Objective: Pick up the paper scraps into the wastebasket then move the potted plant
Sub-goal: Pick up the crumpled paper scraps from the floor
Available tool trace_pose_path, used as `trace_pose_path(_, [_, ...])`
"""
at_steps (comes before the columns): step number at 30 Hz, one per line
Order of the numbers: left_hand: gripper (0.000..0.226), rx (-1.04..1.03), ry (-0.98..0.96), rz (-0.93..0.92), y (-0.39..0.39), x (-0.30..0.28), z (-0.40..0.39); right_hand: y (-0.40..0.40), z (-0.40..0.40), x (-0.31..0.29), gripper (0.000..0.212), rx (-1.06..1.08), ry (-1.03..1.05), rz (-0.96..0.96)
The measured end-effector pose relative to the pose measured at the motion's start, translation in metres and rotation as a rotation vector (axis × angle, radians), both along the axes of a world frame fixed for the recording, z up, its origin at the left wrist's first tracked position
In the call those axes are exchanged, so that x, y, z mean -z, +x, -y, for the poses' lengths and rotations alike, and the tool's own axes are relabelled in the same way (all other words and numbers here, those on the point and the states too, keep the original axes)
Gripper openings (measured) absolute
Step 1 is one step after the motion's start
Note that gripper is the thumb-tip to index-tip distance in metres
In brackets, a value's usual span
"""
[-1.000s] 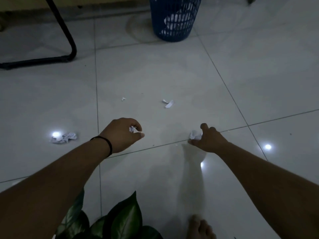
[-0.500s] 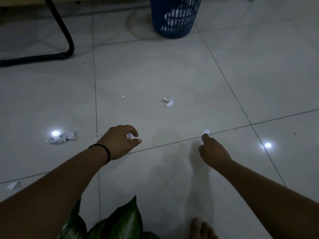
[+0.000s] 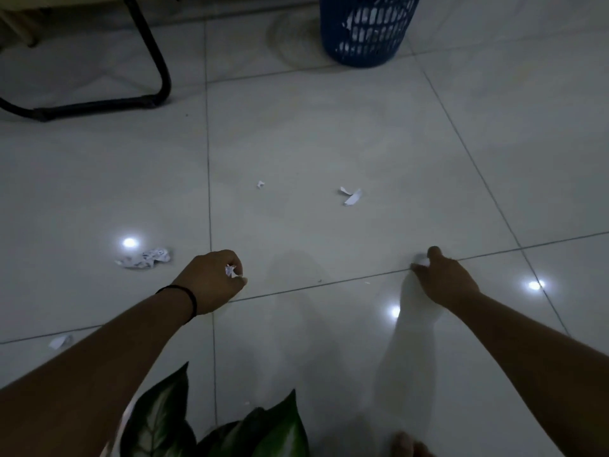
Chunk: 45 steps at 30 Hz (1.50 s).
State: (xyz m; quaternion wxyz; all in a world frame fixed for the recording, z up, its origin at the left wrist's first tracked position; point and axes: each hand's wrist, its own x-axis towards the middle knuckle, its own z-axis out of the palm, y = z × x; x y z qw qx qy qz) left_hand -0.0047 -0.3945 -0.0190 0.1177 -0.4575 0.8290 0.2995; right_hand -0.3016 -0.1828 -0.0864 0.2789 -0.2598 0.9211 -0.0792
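Observation:
My left hand (image 3: 211, 280) is closed around small white paper scraps (image 3: 231, 270) just above the grey tiled floor. My right hand (image 3: 443, 278) is low at a tile seam, fingers pinched on another white scrap (image 3: 421, 258). Loose scraps lie on the floor: a crumpled printed one (image 3: 145, 258) left of my left hand, a curled pair (image 3: 351, 196) ahead, a tiny bit (image 3: 260, 184), and one (image 3: 61, 341) by my left forearm. The blue mesh wastebasket (image 3: 365, 31) stands far ahead with white paper inside. The potted plant's green leaves (image 3: 217, 427) show at the bottom edge; its pot is hidden.
A black tubular chair leg (image 3: 145, 61) bends across the floor at the upper left. Bright light reflections dot the glossy tiles. My bare toes (image 3: 408, 445) show at the bottom right.
My right hand reached forward along the seam and pinched the scrap there. My left hand stayed closed on its scraps. The view tilted slightly.

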Motion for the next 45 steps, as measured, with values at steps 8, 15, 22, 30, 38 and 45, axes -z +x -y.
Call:
trace_pose_path(8, [0.005,-0.416,-0.089,0.019,0.09,0.025,0.031,0.056,0.065,-0.009,0.014,-0.311,-0.087,-0.062])
trace_pose_path(15, [0.018,-0.617,-0.092,-0.046,0.147,0.05,0.03,0.116,0.143,-0.033,0.026,-0.677,-0.099,0.018])
trace_pose_path(22, [0.041,-0.958,-0.178,-0.04,0.216,0.063,0.024,0.143,0.194,-0.045,0.034,-0.927,0.066,-0.02])
trace_pose_path(30, [0.043,-0.964,-0.084,0.098,0.253,0.076,0.054,0.197,0.183,-0.008,0.017,-0.782,-0.13,0.024])
trace_pose_path(38, [0.024,-0.923,-0.197,-0.013,0.239,0.079,0.058,0.207,0.186,0.006,0.035,-0.792,-0.272,0.065])
trace_pose_path(45, [0.023,-0.553,-0.283,-0.243,0.167,0.075,0.055,0.226,0.193,0.002,0.035,-0.881,-0.153,0.01])
